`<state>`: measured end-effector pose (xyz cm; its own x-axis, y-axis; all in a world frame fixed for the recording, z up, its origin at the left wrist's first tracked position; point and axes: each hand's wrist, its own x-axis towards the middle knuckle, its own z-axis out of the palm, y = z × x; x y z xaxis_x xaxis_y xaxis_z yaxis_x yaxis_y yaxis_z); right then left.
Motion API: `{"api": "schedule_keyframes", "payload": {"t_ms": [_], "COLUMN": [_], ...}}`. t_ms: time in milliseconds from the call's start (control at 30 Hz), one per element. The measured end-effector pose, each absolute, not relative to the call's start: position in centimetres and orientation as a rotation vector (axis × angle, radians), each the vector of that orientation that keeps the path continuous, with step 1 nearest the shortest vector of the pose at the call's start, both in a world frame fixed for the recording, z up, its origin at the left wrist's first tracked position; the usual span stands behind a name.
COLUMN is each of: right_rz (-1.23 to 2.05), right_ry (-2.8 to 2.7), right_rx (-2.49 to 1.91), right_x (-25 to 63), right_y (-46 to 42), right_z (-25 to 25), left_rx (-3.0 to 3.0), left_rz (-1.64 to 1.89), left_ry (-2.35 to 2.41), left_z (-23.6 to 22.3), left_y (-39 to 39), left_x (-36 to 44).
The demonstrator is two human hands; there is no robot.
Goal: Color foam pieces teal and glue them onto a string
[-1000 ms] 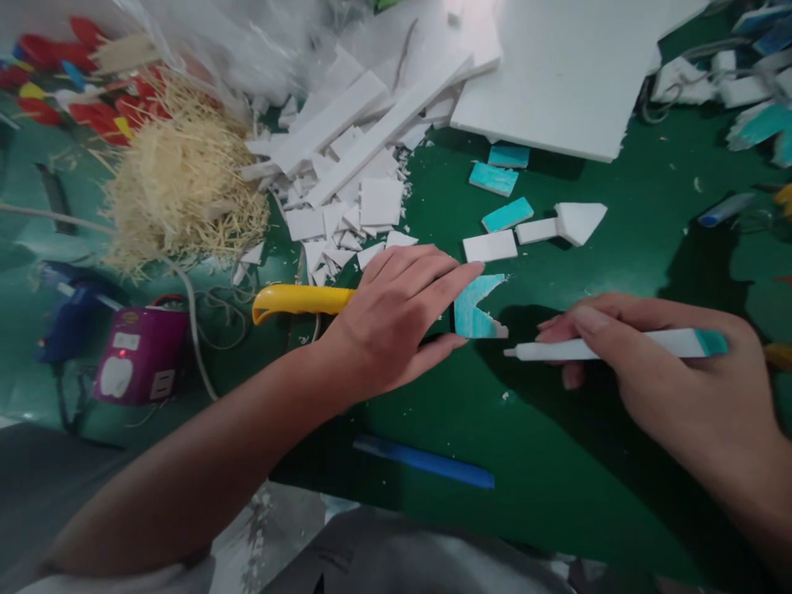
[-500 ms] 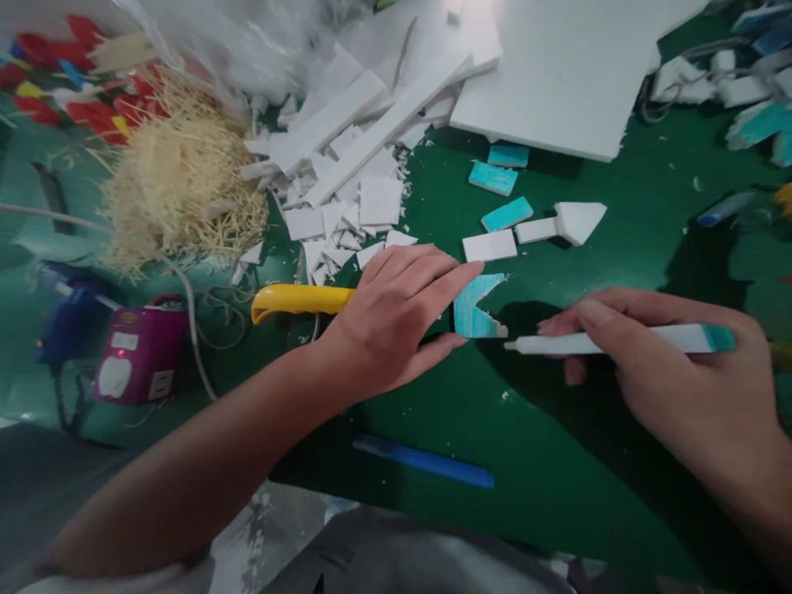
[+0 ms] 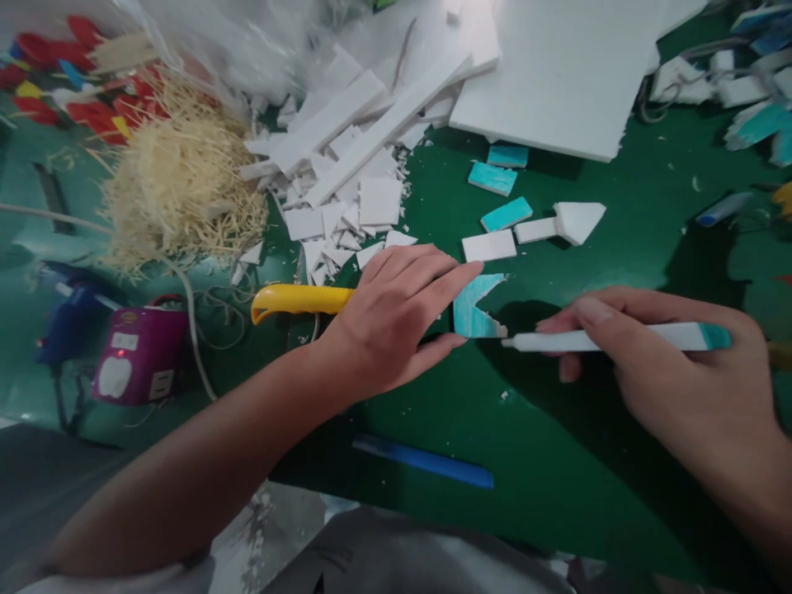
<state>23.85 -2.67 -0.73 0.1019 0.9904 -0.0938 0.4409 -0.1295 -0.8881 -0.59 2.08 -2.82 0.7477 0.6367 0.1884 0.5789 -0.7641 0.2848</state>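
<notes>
My left hand point(image 3: 396, 322) pins a notched foam piece point(image 3: 473, 309), coloured turquoise on top, to the green table. Its index finger lies at the piece's upper edge and its thumb at the lower left; the palm hides what is beneath. My right hand point(image 3: 674, 371) grips a white marker point(image 3: 587, 340) with a teal end. The marker's tip points left, at the piece's lower right corner. Behind my left hand lies a yellow-handled cutter point(image 3: 300, 301), partly covered. Above the piece are a white foam block point(image 3: 489, 245), a white foam arrow shape point(image 3: 578, 221) and small turquoise foam blocks point(image 3: 506, 214).
White foam scraps point(image 3: 346, 190) and a large foam sheet point(image 3: 550, 82) lie at the back. At left are pale shredded straw point(image 3: 186, 181), a purple power box point(image 3: 141, 355) and a blue glue gun point(image 3: 74, 309) with cords. A blue strip point(image 3: 426, 462) lies near the front edge.
My right hand and the marker have shifted very slightly left and up, bringing the tip closer to the piece's corner. My left hand and the foam piece have stayed in place.
</notes>
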Motion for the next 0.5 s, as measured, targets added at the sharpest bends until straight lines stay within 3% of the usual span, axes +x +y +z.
{"api": "schedule_keyframes", "payload": {"t_ms": [500], "right_rz": [0.945], "right_ry": [-1.429], "right_rx": [-1.597], "right_x": [23.93], "right_y": [-2.78], "right_z": [-0.92], "left_rx": [2.749], "left_rz": [0.399], "left_ry": [0.965], "left_z": [-2.63], "left_y": [2.16], "left_x": [-0.66]}}
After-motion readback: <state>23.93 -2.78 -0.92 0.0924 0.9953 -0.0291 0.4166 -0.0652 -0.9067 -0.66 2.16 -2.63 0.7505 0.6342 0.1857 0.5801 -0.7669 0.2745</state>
